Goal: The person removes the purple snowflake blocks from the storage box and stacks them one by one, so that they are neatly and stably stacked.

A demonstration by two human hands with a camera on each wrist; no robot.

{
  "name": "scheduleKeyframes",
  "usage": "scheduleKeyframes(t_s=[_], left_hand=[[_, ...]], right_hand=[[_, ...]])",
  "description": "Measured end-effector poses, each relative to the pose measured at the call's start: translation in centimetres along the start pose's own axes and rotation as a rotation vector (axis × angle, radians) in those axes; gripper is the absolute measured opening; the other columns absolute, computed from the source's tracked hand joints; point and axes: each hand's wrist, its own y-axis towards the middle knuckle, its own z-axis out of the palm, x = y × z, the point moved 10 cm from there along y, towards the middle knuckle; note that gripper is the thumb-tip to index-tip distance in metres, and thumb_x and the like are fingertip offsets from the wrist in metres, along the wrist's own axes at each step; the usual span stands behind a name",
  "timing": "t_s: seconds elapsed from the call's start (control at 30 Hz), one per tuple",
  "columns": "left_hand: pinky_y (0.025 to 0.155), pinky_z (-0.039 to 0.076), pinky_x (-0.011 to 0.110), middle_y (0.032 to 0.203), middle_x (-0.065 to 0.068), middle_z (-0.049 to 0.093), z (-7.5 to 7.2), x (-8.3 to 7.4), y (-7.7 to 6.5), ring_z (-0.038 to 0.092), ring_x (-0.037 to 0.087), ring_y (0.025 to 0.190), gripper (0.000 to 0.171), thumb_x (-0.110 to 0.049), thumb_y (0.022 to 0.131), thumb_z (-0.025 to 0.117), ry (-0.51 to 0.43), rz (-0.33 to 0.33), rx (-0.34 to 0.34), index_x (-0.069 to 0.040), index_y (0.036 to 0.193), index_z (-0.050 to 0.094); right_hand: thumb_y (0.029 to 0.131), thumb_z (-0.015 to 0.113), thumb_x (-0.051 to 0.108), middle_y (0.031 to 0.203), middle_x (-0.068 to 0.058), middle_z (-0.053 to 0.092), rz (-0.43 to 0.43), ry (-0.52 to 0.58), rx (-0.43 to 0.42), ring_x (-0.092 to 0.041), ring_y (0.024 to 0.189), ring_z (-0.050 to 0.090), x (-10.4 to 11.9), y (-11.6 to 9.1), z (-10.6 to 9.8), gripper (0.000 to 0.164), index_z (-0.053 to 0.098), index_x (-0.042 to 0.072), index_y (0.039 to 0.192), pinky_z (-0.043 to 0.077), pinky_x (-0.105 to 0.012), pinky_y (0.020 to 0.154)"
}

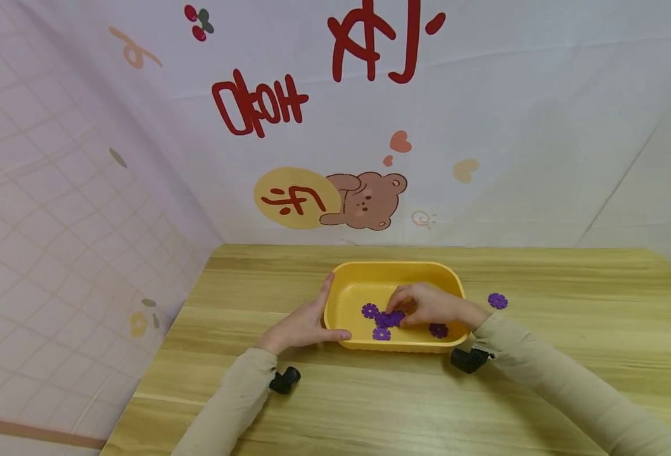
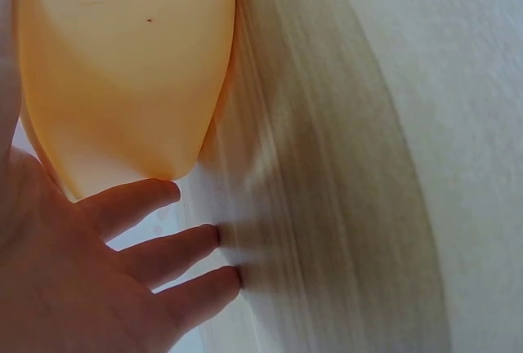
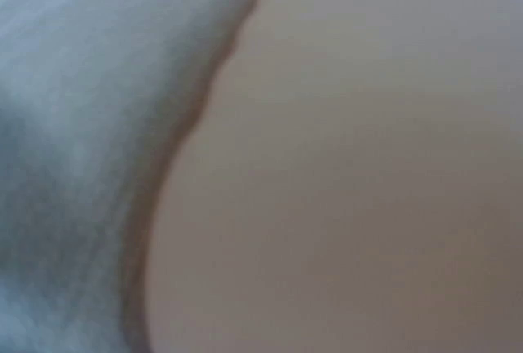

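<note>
A yellow plastic basin point(image 1: 358, 342) stands on the table with several purple, notched, snowflake-shaped plastic discs point(image 1: 370, 310) inside. At its left end my left hand point(image 1: 303, 323) spreads thumb and fingers across the outside, thumb by the near rim and a fingertip by the far corner. In the left wrist view the left hand's fingers point(image 2: 176, 255) are fairly straight beside the basin wall point(image 2: 122, 124). My right hand point(image 1: 429, 304) reaches over the right end, its curled fingers pinching purple discs point(image 1: 394, 318) in a cluster. Skin and sleeve point(image 3: 82, 124) fill the right wrist view, hiding the fingers.
Another purple disc point(image 1: 497, 301) lies on the wooden table point(image 1: 369, 405), right of the basin. A further disc point(image 1: 438, 330) sits inside, under the right wrist. Black wrist devices point(image 1: 285, 380) hang by both cuffs. A printed cloth point(image 1: 529, 126) backs the table.
</note>
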Motion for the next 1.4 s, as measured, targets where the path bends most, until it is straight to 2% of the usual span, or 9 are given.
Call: scheduleKeyframes(t_s=[0.27,0.53,0.7,0.97,1.2,1.4], left_hand=[[0.097,0.041,0.038,0.133,0.018,0.051,0.0,-0.1,0.0,0.056,0.017,0.096,0.122,-0.053,0.079,0.075,0.002,-0.009,0.000,-0.027,0.152,-0.019],[0.095,0.042,0.037,0.131,0.019,0.052,0.0,0.1,0.0,0.056,0.016,0.095,0.122,-0.054,0.079,0.075,0.009,-0.016,-0.001,-0.027,0.153,-0.018],[0.091,0.044,0.037,0.122,0.018,0.057,0.0,0.0,0.0,0.057,0.016,0.089,0.121,-0.054,0.079,0.074,0.016,-0.018,0.001,-0.026,0.153,-0.018],[0.096,0.042,0.037,0.130,0.020,0.053,0.0,-0.2,0.0,0.057,0.017,0.095,0.121,-0.053,0.079,0.075,0.007,0.000,0.000,-0.026,0.153,-0.017],[0.099,0.040,0.038,0.139,0.021,0.046,0.1,-0.1,0.1,0.056,0.018,0.103,0.121,-0.053,0.079,0.075,0.006,-0.003,-0.002,-0.026,0.153,-0.017],[0.098,0.041,0.038,0.135,0.021,0.050,0.1,0.0,0.1,0.057,0.017,0.101,0.121,-0.053,0.079,0.075,0.007,-0.004,-0.003,-0.025,0.153,-0.017]], right_hand=[[0.080,0.077,0.003,0.106,-0.005,0.065,-0.015,-0.027,0.002,-0.018,0.096,0.061,0.1,0.1,0.5,0.027,0.072,0.004,0.106,0.050,-0.031,0.085],[0.081,0.077,0.007,0.103,-0.003,0.065,-0.076,-0.153,-0.027,-0.015,0.092,0.060,0.7,0.4,0.5,0.025,0.073,0.005,0.105,0.050,-0.030,0.082],[0.082,0.076,0.008,0.104,-0.001,0.065,-0.064,-0.112,-0.070,-0.014,0.092,0.060,0.8,0.4,0.1,0.026,0.073,0.006,0.107,0.051,-0.031,0.081],[0.082,0.073,0.002,0.105,-0.005,0.064,-0.053,0.007,-0.101,-0.014,0.092,0.063,1.0,0.2,-0.4,0.026,0.071,0.002,0.108,0.053,-0.030,0.080],[0.081,0.071,-0.001,0.107,-0.006,0.065,-0.088,0.031,-0.159,-0.018,0.093,0.063,2.0,-0.3,-1.4,0.028,0.070,-0.002,0.109,0.053,-0.033,0.080],[0.081,0.072,-0.002,0.107,-0.009,0.065,-0.094,0.028,-0.192,-0.023,0.093,0.064,2.1,-0.8,-1.9,0.027,0.070,-0.003,0.108,0.054,-0.039,0.080]])
